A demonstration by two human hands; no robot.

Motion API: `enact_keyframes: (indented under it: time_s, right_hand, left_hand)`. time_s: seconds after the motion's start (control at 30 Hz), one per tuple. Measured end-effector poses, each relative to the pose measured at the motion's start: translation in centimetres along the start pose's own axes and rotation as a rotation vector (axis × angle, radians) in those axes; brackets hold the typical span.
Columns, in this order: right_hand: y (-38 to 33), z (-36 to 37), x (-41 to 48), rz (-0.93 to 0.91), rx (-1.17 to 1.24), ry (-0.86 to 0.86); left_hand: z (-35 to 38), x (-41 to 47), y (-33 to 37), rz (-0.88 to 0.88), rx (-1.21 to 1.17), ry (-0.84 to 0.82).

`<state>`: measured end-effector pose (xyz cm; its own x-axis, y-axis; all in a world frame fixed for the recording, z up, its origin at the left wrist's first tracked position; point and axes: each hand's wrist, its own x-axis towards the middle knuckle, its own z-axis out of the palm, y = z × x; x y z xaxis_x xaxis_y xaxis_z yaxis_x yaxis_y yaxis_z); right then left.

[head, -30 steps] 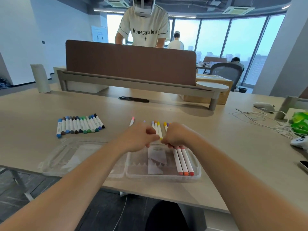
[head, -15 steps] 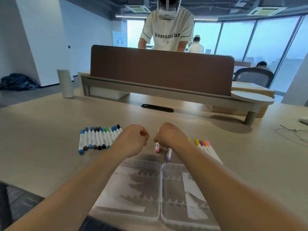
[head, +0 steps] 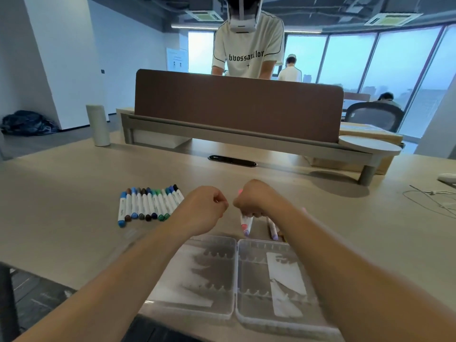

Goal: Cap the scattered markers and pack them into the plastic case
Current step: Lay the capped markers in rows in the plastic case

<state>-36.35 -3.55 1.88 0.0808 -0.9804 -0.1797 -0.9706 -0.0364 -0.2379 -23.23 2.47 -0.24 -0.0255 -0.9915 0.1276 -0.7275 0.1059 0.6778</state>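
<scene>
My right hand [head: 256, 201] grips two white markers [head: 246, 224] in a fist. Their pink and purple caps point down toward the case, and a pink tip shows above the knuckles. My left hand [head: 204, 208] is curled into a fist just left of it, a small gap apart, with nothing visible in it. The clear plastic case [head: 197, 275] lies open in two halves at the table's near edge, under my forearms. A row of several capped blue, green and brown markers [head: 148, 206] lies to the left. One purple-capped marker [head: 272, 229] lies beside my right wrist.
A brown desk divider [head: 237, 104] on a grey shelf crosses the table's far side, and a person stands behind it. A white cylinder [head: 98, 124] stands far left. A black cable slot [head: 232, 161] sits mid-table. White cables [head: 434, 196] lie at the right.
The view has swung so the case sits closer and lower. My hands have drawn slightly apart, and the right hand now holds the pink and purple markers lifted above the table.
</scene>
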Motion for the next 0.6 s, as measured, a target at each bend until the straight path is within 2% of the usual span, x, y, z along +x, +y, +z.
enact_keyframes:
  time_s: [0.1,0.33,0.43,0.6]
  right_hand:
    - [2.1,-1.4,-4.1,-0.003,0.072,-0.029]
    - [8.2,-1.9,-11.2,0.093,0.117,-0.264]
    - [10.2,-1.6,-12.9,0.099,0.116,-0.233]
    - [11.3,-0.6,-14.6,0.075,0.083,-0.23]
  left_hand:
    - [0.9,-1.5,2.2,0.04,0.055,-0.016]
    - [5.2,-4.7,6.0,0.176,0.082,-0.179]
    - [6.9,-6.0,7.3,0.227,0.125,-0.29]
    - [8.2,-7.8,9.0,0.264,0.237,-0.383]
